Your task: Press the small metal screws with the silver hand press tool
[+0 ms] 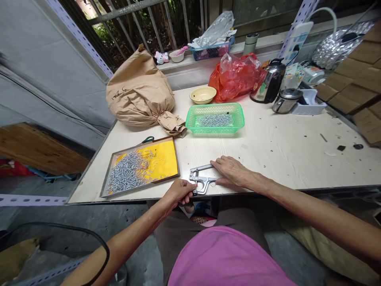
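Near the table's front edge lie snap-fastener pliers [204, 179] of silver metal, with a spring and a small red part by the jaw. My right hand [230, 170] is wrapped round their handles. At the jaw end, the fingers of my left hand [182, 191] are pinched together; whatever they hold is too small to make out. To the left, a shallow tray [177, 157] with a yellow lining bears a heap of small silver metal pieces [127, 171]. Behind the pliers stands a green plastic basket [216, 130] with more small metal pieces [216, 120] in it.
A large brown paper sack [139, 91] rests at the back left, with green-handled scissors [148, 140] below it. Behind the basket are a cream bowl [203, 95] and a red plastic bag [235, 77]. A kettle [272, 81] and a metal pot [286, 101] stand back right.
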The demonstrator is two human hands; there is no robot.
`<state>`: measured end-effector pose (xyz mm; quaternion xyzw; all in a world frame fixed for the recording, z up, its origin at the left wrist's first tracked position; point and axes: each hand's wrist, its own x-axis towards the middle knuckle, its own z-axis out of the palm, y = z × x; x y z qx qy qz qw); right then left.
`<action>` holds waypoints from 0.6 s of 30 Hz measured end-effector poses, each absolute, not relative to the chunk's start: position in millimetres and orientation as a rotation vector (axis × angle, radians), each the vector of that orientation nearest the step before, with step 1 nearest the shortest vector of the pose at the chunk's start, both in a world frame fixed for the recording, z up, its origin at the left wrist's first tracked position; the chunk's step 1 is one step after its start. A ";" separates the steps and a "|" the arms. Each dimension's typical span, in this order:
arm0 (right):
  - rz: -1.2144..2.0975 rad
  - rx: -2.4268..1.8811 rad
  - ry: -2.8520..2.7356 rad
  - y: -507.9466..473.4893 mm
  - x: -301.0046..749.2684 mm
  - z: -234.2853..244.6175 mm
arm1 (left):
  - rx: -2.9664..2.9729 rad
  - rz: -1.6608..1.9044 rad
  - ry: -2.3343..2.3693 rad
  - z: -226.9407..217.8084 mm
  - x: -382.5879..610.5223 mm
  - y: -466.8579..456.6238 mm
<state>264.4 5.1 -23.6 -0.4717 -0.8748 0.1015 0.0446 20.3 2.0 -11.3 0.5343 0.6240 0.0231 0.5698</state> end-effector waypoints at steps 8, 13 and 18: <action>0.345 -1.462 -2.663 -1.1 260.7 -18.8 | 2.422 0.311 1.294 -2.2 42.8 -18.8; 0.328 -1.515 -2.630 -8.6 257.4 -16.3 | 2.675 0.049 1.137 -9.5 77.3 7.7; 0.326 -1.669 -2.567 -13.9 260.3 -17.7 | 2.718 -0.117 1.056 -7.2 85.5 26.3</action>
